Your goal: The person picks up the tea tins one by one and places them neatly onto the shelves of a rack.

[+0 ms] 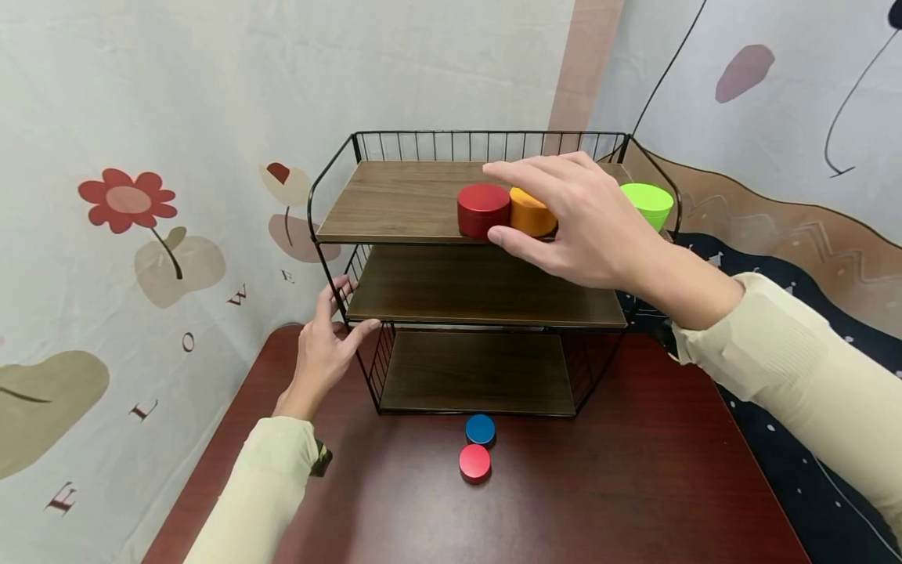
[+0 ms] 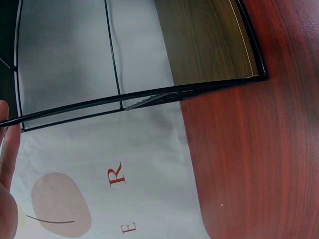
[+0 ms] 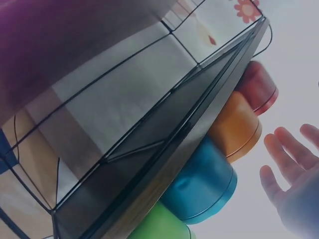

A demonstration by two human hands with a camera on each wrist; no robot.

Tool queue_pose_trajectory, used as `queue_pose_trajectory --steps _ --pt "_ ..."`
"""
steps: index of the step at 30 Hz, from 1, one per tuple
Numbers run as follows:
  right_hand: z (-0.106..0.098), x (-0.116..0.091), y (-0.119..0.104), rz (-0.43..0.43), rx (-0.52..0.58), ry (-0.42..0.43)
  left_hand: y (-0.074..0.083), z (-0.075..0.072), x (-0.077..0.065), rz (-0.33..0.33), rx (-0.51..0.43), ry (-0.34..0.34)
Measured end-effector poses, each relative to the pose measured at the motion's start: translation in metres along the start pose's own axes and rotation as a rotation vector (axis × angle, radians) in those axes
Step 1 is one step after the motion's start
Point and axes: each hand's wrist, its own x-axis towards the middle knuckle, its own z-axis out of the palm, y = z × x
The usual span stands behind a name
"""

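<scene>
A three-tier shelf rack (image 1: 458,321) with wooden boards and a black wire frame stands on the table. My left hand (image 1: 320,352) grips its left side at the middle board, thumb in front and fingers behind the wire. Over the top board's front edge, my right hand (image 1: 585,215) holds nothing, its fingers extended and apart from the tins. In a row there sit a red tin (image 1: 483,211), an orange tin (image 1: 530,215), a blue tin (image 3: 202,181) and a green tin (image 1: 647,205). The right hand hides the blue tin in the head view.
In front of the rack, a small blue disc-shaped lid (image 1: 481,430) and a pinkish-red one (image 1: 475,463) lie close together on the dark red table (image 1: 599,493). A printed cloth (image 1: 211,94) hangs behind. Dark blue patterned fabric (image 1: 768,462) borders the table's right side.
</scene>
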Motion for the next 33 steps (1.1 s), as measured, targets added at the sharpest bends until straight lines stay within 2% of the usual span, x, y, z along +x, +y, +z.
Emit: queue_pose_trajectory --steps 7,12,21,33 --pt "0.004 -0.018 -0.005 -0.125 0.027 0.078 0.001 -0.001 -0.001 -0.009 0.008 -0.002" --pt "0.012 -0.03 -0.011 -0.154 0.08 0.093 0.001 -0.001 -0.001 -0.011 -0.001 -0.003" --pt "0.031 -0.051 -0.015 -0.165 0.129 0.052 0.001 0.0 -0.001 -0.008 -0.001 0.002" --pt "0.067 -0.091 -0.016 -0.093 0.191 -0.022 0.001 0.0 -0.001 -0.018 0.0 0.006"
